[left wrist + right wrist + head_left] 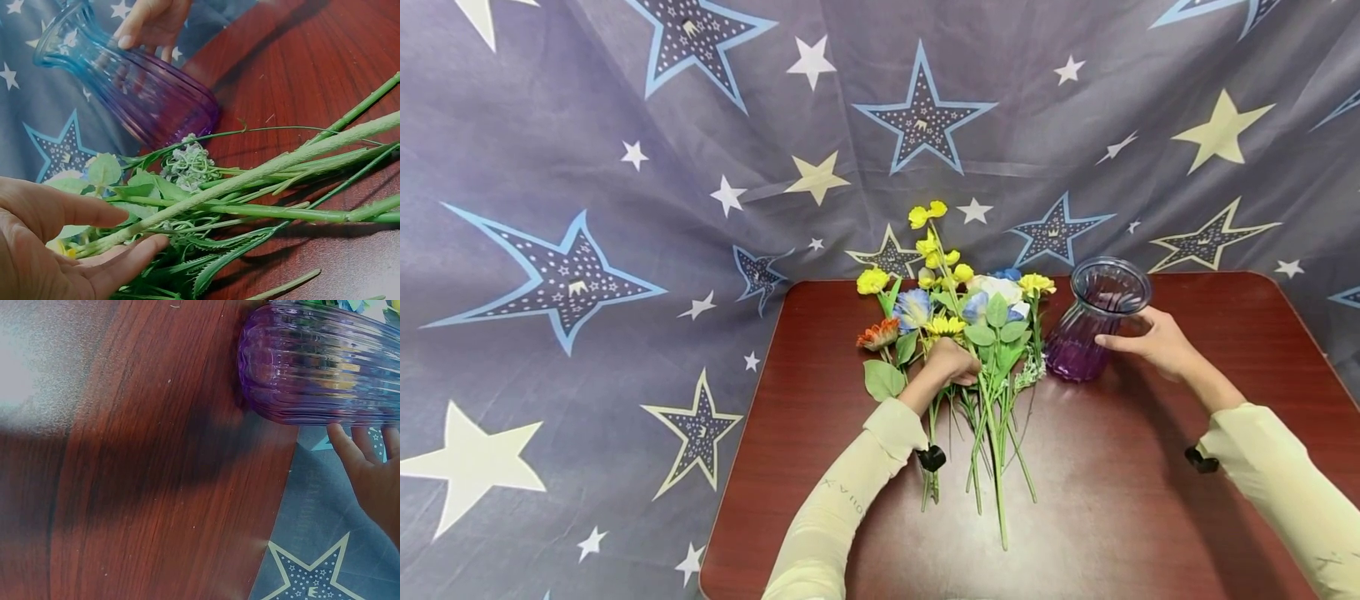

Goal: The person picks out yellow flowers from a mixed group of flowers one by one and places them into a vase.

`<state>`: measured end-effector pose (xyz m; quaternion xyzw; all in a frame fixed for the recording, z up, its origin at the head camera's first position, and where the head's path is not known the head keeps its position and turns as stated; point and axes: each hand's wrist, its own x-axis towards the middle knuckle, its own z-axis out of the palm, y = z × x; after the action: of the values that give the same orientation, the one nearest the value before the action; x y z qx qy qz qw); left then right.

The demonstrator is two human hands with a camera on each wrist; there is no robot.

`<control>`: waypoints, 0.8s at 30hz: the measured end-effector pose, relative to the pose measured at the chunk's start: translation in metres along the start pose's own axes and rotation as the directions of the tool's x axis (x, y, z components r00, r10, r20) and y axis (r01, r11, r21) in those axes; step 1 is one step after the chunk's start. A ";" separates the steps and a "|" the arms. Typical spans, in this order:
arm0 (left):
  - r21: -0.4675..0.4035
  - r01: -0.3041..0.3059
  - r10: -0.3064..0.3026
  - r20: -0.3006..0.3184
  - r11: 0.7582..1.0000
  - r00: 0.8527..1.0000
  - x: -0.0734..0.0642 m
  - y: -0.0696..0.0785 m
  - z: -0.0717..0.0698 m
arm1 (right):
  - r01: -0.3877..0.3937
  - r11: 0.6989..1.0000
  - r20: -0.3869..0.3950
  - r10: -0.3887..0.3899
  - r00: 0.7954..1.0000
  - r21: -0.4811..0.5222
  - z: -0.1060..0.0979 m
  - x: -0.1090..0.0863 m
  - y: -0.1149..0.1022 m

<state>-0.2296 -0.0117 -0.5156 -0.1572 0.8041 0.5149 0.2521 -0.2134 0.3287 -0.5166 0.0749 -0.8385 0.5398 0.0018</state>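
I have the left hand (952, 362) loosely parted around a stem (250, 172), the right hand (1165, 343) spread at the vase's (1078, 346) right; only the left wrist view shows the thumb-finger gap.

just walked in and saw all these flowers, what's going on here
A person's left hand is among mixed yellow, blue and orange flowers, thumb and fingers either side of a thick green stem; whether it grips is unclear. Their right hand is at the side of a ribbed, flared purple-and-blue glass vase. The flowers lie outside it on the reddish-brown table.
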 end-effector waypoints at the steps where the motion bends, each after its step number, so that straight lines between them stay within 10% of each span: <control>1: 0.005 0.001 -0.001 -0.005 1.000 1.000 0.000 0.000 0.000 | 0.001 1.000 0.000 -0.001 1.000 0.002 0.000 0.000 0.000; 24: -0.043 -0.048 0.046 -0.056 0.998 0.997 -0.004 0.000 0.001 | -0.004 1.000 0.011 0.004 1.000 0.010 0.001 -0.001 0.000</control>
<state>-0.2257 -0.0110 -0.5140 -0.1578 0.8027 0.5338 0.2141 -0.2125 0.3276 -0.5170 0.0763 -0.8360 0.5434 -0.0040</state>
